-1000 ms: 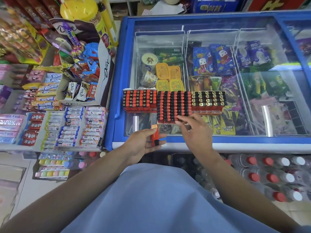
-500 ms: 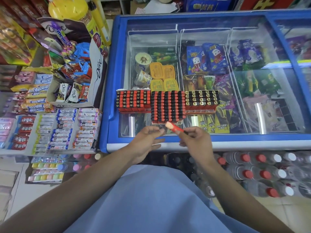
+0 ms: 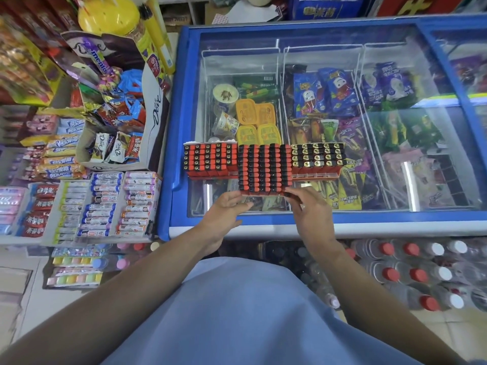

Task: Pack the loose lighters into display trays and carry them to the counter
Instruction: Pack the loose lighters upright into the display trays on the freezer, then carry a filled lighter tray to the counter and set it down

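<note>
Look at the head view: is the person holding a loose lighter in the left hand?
No. The left hand holds no single lighter; its fingers rest at the near left corner of the middle lighter tray on the freezer lid.
</note>
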